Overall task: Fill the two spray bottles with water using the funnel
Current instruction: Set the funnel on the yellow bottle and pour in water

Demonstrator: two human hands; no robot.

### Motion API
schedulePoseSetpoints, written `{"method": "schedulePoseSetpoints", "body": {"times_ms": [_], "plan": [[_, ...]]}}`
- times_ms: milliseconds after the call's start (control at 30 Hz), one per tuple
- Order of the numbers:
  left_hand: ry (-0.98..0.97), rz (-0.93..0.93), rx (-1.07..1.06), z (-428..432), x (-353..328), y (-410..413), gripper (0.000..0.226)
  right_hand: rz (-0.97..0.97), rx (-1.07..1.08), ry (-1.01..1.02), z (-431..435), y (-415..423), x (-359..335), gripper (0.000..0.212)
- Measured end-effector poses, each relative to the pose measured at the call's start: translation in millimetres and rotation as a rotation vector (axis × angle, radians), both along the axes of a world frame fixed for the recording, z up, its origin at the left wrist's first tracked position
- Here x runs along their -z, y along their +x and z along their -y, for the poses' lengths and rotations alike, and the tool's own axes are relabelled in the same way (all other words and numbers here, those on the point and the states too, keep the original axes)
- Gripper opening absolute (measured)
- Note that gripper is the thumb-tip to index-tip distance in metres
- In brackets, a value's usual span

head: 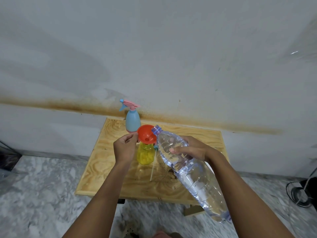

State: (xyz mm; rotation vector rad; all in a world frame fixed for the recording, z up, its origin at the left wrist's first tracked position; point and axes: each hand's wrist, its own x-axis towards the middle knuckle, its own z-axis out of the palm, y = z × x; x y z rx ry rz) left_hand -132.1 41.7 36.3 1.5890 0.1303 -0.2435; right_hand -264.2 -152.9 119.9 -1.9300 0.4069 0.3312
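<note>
A yellow spray bottle (145,156) stands uncapped on the wooden table (103,162), with an orange-red funnel (146,134) seated in its neck. My left hand (125,148) pinches the funnel's left rim. My right hand (192,149) grips a large clear water bottle (188,170), tilted so its open mouth sits at the funnel's right rim. A blue spray bottle (133,121) with a pink and blue trigger head stands behind, at the table's far edge. The yellow bottle's loose spray head with its long dip tube (153,166) lies on the table just right of it.
The small table stands against a stained white wall (171,57). Marble-patterned floor (42,194) surrounds it. Black cables (298,194) lie on the floor at the far right, and a dark object (8,158) sits at the left edge.
</note>
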Motion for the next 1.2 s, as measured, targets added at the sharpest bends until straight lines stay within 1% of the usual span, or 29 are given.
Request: {"method": "schedulePoseSetpoints", "body": {"times_ms": [167,267,333,467,700,833,900,967,1000,1067,1100,1167,1200], "plan": [[-0.007,-0.008,-0.002,-1.1,2.0,0.5,0.016,0.011,0.006,-0.017,2.7,0.7,2.8,0.024],[-0.001,-0.006,0.004,-1.3,2.8,0.5,0.015,0.022,-0.002,-0.021,1.9,1.1,4.1,0.027],[-0.002,-0.002,0.007,-1.4,3.9,0.6,0.016,0.037,-0.003,-0.037,1.3,1.4,5.7,0.032],[0.011,-0.01,0.008,-2.3,7.4,1.0,0.017,0.088,-0.007,-0.07,1.4,2.4,10.7,0.051],[-0.009,-0.012,0.028,-3.8,7.9,0.4,0.018,0.204,0.038,-0.096,-3.7,0.9,16.4,0.072],[-0.001,0.022,0.017,-10.4,14.6,0.2,0.023,0.295,0.111,-0.1,-5.4,-2.9,19.5,0.072],[0.069,0.07,0.068,-14.9,23.3,-2.6,0.026,0.351,0.166,-0.104,-6.4,-5.4,20.5,0.074],[0.158,0.112,0.19,-15.6,33.3,-6.2,0.036,0.405,0.222,-0.114,-4.8,-7.5,22.6,0.078],[0.21,0.117,0.27,-14.3,40.5,-6.7,0.045,0.432,0.251,-0.121,-3.4,-8.7,23.8,0.08],[0.311,0.108,0.426,-8.1,54.0,-5.4,0.072,0.491,0.316,-0.143,-1.2,-12.1,26.7,0.081],[0.346,0.107,0.475,-4.1,58.9,-4.3,0.084,0.521,0.355,-0.151,-0.7,-14.0,28.3,0.08],[0.378,0.112,0.481,4.6,66.6,-2.9,0.095,0.574,0.454,-0.161,-1.0,-17.0,32.4,0.078],[0.386,0.114,0.454,8.8,70.0,-2.8,0.094,0.597,0.505,-0.169,-1.1,-17.6,34.7,0.078]]}}
